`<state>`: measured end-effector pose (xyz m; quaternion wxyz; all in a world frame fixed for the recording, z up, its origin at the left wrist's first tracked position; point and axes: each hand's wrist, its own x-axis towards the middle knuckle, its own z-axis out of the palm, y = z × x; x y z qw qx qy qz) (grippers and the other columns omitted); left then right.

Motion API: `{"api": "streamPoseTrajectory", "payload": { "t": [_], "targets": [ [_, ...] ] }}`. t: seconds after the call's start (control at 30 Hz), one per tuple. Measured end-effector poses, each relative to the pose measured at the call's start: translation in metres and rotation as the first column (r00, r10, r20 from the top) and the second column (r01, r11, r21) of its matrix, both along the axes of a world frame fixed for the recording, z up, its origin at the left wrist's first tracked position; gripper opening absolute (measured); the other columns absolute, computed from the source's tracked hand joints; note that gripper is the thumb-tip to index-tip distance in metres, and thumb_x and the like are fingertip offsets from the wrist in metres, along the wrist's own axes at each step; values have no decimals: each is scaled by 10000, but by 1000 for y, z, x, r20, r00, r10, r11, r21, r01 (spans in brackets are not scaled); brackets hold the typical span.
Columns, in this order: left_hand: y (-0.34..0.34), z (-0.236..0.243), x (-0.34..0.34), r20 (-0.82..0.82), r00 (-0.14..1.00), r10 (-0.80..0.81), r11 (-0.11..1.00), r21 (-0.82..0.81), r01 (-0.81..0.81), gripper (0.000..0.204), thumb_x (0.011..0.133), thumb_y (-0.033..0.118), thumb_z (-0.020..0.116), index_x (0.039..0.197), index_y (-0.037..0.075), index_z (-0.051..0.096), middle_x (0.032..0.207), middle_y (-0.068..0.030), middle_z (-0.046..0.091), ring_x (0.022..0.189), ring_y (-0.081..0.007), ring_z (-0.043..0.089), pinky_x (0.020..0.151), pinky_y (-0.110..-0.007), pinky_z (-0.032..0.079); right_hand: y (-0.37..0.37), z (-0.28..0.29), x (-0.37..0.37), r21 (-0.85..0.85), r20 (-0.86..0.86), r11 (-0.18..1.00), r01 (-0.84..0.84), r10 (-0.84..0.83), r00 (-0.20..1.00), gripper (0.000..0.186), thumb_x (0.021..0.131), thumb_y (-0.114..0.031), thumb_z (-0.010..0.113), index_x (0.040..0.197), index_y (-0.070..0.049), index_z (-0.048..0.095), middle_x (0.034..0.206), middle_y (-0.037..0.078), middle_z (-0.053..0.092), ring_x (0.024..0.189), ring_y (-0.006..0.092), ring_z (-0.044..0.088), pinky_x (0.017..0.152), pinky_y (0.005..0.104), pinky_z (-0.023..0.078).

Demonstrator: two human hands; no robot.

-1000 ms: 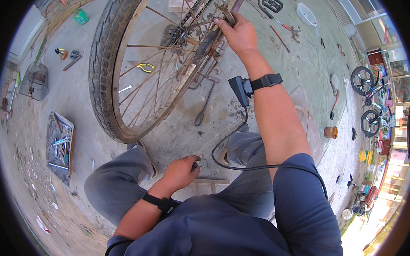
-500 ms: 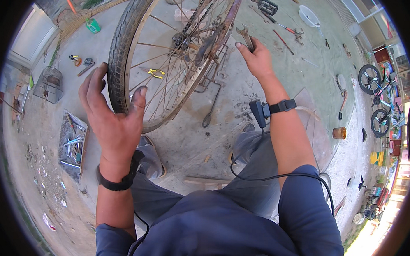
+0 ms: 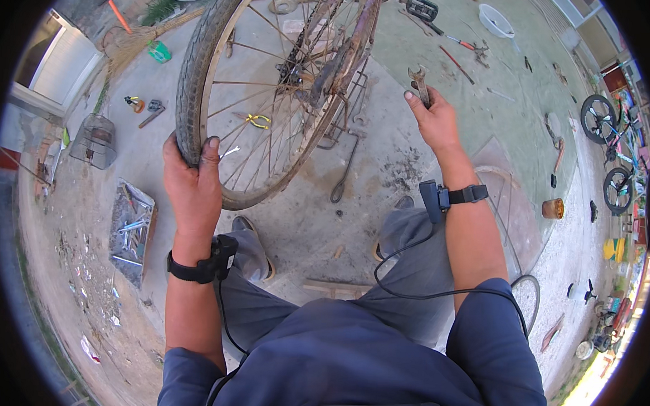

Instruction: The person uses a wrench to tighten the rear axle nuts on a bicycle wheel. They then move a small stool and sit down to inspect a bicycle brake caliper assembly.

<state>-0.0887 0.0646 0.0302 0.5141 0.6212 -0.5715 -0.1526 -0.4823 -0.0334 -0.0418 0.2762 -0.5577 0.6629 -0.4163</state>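
A tool tray (image 3: 150,234) sits on the concrete floor (image 3: 316,246). The left hand (image 3: 190,187) grips a rear bicycle wheel (image 3: 192,84), fingers and thumb pinching its near edge. Yellow-handled pliers (image 3: 258,120) show through the wheel. Farther right, the right hand (image 3: 437,122) has its fingers wrapped around a wrench (image 3: 419,82).
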Motion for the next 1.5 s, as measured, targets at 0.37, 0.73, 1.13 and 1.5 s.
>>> {"api": "streamPoseTrajectory", "payload": {
  "t": [0.37, 0.73, 1.13, 1.5],
  "targets": [
    [-4, 0, 5, 20, 1000, 3, 1000, -5, -3, 412, 947, 169, 715, 1223, -47, 499, 938, -74, 586, 804, -136, 538, 737, -284, 484, -8, -12, -3, -21, -27, 1000, -8, 7, 1000, 554, 887, -407, 739, 1201, 39, 638, 806, 104, 664, 726, 168, 573, 695, 324, 497],
    [-4, -4, 8, 27, 1000, 8, 1000, -10, -8, 424, 946, 178, 720, 1234, -38, 496, 941, -72, 594, 811, -134, 544, 748, -277, 485, -11, -17, -2, -50, -44, 999, -16, 14, 999, 559, 889, -393, 739, 1219, 44, 631, 859, 117, 689, 753, 172, 597, 717, 323, 506],
    [-1, -4, 2, 13, 1000, -5, 999, -36, 5, 377, 947, 140, 708, 1209, -34, 500, 922, -67, 610, 782, -123, 577, 714, -272, 502, -11, -18, -2, -21, -99, 1000, -13, 11, 995, 551, 888, -405, 739, 1201, 38, 642, 898, 138, 719, 794, 180, 641, 753, 322, 523],
    [1, -7, 12, 115, 993, 12, 1000, 6, -13, 306, 967, 152, 679, 1153, -15, 502, 905, -59, 622, 769, -116, 595, 706, -275, 511, -97, -28, 65, 0, 391, 997, 73, -67, 918, 351, 933, -331, 709, 1109, -31, 661, 639, -22, 501, 493, 87, 466, 433, 292, 371]
  ]
}}
